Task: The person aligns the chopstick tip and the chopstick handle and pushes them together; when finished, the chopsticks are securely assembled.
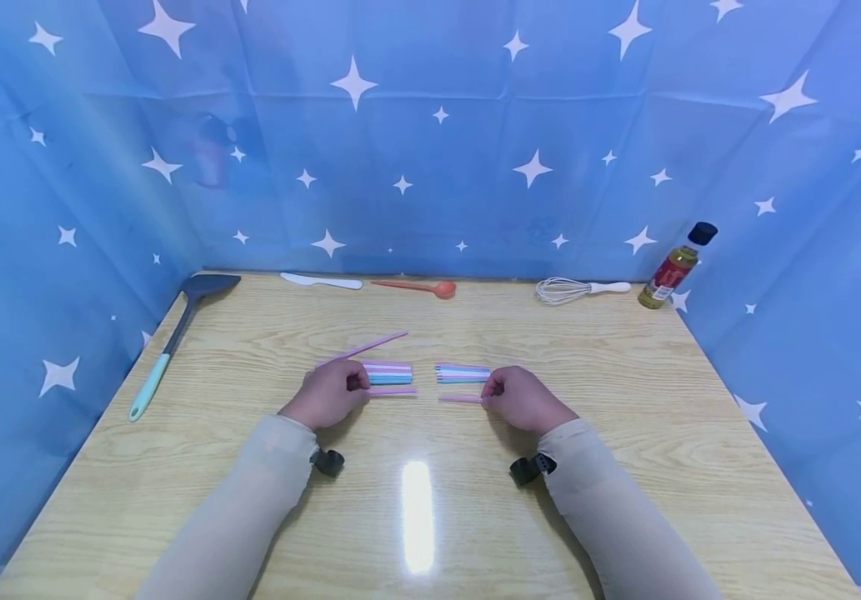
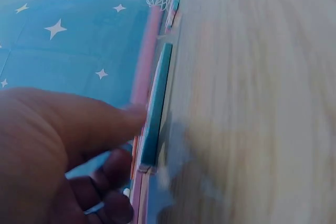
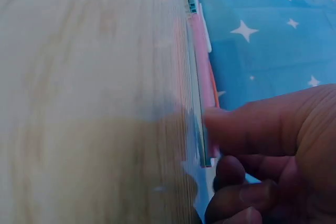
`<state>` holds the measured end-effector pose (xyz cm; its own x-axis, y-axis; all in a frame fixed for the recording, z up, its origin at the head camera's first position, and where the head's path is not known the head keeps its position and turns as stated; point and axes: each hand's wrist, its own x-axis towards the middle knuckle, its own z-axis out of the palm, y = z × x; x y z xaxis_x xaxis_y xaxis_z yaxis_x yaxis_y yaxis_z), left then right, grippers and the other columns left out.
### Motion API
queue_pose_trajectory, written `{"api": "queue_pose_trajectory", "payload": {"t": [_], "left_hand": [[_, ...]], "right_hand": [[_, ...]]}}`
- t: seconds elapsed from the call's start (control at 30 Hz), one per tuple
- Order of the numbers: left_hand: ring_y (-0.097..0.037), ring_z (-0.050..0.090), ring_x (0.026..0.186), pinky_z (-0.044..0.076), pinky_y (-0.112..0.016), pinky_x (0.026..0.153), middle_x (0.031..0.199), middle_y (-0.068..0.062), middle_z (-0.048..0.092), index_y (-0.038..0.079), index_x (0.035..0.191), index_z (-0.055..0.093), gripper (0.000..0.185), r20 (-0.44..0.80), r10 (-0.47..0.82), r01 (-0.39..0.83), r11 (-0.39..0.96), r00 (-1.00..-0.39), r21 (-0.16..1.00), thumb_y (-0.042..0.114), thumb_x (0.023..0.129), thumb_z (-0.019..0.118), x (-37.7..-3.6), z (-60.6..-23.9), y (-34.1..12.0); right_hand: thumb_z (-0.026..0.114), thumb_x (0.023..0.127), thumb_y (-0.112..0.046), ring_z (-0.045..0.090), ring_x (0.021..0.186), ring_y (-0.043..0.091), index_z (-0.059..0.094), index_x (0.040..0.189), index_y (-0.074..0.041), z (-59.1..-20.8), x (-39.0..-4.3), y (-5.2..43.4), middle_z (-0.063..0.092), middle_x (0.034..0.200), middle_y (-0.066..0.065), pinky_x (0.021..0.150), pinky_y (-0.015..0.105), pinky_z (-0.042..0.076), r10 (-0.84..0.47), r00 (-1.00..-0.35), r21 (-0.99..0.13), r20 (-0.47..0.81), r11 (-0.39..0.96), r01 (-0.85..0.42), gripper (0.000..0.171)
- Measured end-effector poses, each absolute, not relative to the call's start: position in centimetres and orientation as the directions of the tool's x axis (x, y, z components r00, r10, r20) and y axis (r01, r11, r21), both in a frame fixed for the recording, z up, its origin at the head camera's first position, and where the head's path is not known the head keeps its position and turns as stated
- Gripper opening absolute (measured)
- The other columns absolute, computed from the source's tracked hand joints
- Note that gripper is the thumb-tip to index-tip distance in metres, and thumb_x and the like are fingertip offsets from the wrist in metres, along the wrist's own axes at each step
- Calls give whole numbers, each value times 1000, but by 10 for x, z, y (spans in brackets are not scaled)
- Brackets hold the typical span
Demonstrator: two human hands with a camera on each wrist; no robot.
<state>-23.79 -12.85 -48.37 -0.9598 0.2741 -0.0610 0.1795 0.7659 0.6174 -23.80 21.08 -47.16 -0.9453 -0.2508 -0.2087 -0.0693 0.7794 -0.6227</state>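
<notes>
**Two hands on pastel sticks**

On the wooden surface [image 1: 625, 392], the left hand [image 1: 325, 393] pinches a pink stick [image 1: 392, 390] beside the left bundle [image 1: 388, 372]. The right hand [image 1: 523, 398] pinches another pink stick [image 1: 460, 398] below the right bundle [image 1: 463, 372]. Only the wrist views show thumbs pressing the sticks; only the head view shows both bundles lying apart.

Head cam high, looks fwd/down over table [image 1: 550, 350]; wrist cams skim tabletop close-up (both share sticks [image 1: 388, 372]).

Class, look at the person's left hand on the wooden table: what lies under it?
Pastel sticks run out from under the left hand, and one pink stick slants away behind it. Their ends and the table beneath are covered by the fingers.
</notes>
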Motion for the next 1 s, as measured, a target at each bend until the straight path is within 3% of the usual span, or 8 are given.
{"api": "queue_pose_trajectory", "payload": {"t": [0.2,0.37,0.63,1.0], "left_hand": [[-18,52,80,45,-33,74,90,-1,61,12,99,67,5,-20,303,194,658,-953,728,13,100,71,-237,-484,-126],[-16,50,75,44,-30,69,86,0,59,11,102,67,5,5,301,204,635,-954,745,15,101,71,-237,-482,-124],[-16,49,71,42,-29,65,82,0,58,9,103,67,7,40,308,233,620,-950,749,15,102,70,-237,-480,-123],[-16,51,77,44,-29,69,88,-1,61,9,101,66,7,69,297,240,587,-952,773,14,102,70,-235,-481,-121]], "right_hand": [[64,104,-11,56,76,19,68,102,-8,-472,-237,207,64,98,8,68,33,48,-257,-956,-738,-143,671,-70,5],[64,104,-9,56,70,19,67,102,-8,-470,-235,203,64,97,8,63,33,48,-254,-962,-777,-98,624,-86,3],[65,102,-8,52,73,19,67,100,-8,-464,-232,199,61,91,6,66,33,46,-270,-961,-776,-62,618,-123,4],[65,102,-7,51,71,18,67,98,-9,-464,-232,200,58,85,3,66,31,44,-273,-961,-775,-31,615,-150,5]]}}
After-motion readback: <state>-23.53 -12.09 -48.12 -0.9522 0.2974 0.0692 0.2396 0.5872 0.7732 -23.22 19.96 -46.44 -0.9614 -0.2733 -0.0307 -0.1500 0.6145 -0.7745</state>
